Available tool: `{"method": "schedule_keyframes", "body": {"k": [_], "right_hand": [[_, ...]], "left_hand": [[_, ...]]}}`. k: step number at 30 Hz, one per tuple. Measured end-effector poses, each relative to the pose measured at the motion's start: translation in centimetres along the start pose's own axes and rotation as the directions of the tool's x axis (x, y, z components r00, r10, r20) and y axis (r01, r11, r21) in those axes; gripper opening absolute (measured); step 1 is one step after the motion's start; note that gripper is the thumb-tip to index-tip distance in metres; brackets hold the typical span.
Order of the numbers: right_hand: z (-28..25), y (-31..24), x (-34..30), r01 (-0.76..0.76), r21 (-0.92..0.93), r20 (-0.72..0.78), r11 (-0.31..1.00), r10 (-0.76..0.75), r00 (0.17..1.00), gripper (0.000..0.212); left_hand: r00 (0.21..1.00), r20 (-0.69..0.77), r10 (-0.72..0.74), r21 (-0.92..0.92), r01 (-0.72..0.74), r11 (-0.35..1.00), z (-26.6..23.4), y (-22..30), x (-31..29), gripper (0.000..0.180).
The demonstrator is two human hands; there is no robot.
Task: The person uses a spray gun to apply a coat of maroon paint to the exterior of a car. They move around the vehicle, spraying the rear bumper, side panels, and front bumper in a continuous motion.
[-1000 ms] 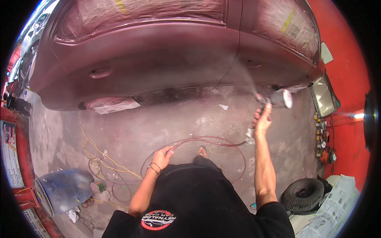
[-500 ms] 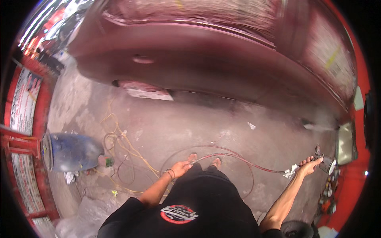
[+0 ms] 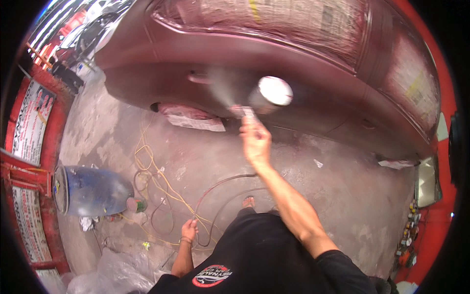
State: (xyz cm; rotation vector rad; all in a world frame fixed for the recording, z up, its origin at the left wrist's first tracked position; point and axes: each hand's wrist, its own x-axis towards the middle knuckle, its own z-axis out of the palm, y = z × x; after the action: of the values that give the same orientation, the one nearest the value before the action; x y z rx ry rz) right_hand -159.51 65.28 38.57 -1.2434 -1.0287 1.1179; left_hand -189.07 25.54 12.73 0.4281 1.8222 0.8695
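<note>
My right hand [image 3: 255, 139] is raised and wrapped around a spray gun [image 3: 240, 111], held close to the side of a dark maroon car [image 3: 303, 73]. On the gun is a cup with a white lid [image 3: 275, 91], blurred by motion. A pale mist fans from the gun toward the car's door handle [image 3: 198, 78]. Low on the left, my left hand [image 3: 189, 229] has its fingers curled on a thin air hose [image 3: 215, 188], which loops up toward the right arm. Part of that grip is too small to see clearly.
Masking paper [image 3: 293, 22] covers the car's windows, and more paper [image 3: 196, 122] hangs at the wheel. A blue barrel [image 3: 98, 190] lies at the left beside a small can [image 3: 137, 204]. Yellow cord [image 3: 159, 175] tangles across the floor. Plastic sheeting [image 3: 122, 269] lies lower left.
My right hand has swung the spray gun from the far right up and left to the car's side, and mist now shows. My left hand has moved lower and left.
</note>
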Motion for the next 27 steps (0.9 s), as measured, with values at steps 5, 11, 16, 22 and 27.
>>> {"method": "schedule_keyframes", "body": {"k": [5, 11, 16, 22, 27], "right_hand": [[7.9, -5.5, -2.3, 0.085, 0.222, 0.246, 0.971, -0.14, 0.959, 0.034], [2.5, -7.6, 0.5, 0.032, 0.103, 0.095, 0.994, -0.042, 0.995, 0.048], [-11.7, -8.4, 3.6, -0.1, 0.275, -0.145, 0.956, 0.144, 0.979, 0.043], [-37.2, -9.4, 4.6, -0.095, 0.176, -0.519, 0.98, 0.174, 0.837, 0.055], [-61.3, -10.1, 2.8, -0.099, 0.077, -0.751, 0.992, 0.123, 0.649, 0.061]], "left_hand": [[0.999, -0.043, -0.005, -0.053, 0.003, 0.999, -1.6, -0.8, -1.1, 0.026], [0.999, 0.051, 0.018, -0.001, -0.018, 1.0, 2.7, -2.0, -1.5, 0.026], [0.985, 0.171, -0.019, 0.088, 0.004, 0.996, 10.9, 1.2, -1.2, 0.027], [0.938, 0.346, -0.006, 0.29, -0.101, 0.952, 25.1, 6.1, -1.3, 0.027], [0.827, 0.536, 0.171, 0.45, -0.451, 0.771, 40.1, 13.0, -7.5, 0.029]]}}
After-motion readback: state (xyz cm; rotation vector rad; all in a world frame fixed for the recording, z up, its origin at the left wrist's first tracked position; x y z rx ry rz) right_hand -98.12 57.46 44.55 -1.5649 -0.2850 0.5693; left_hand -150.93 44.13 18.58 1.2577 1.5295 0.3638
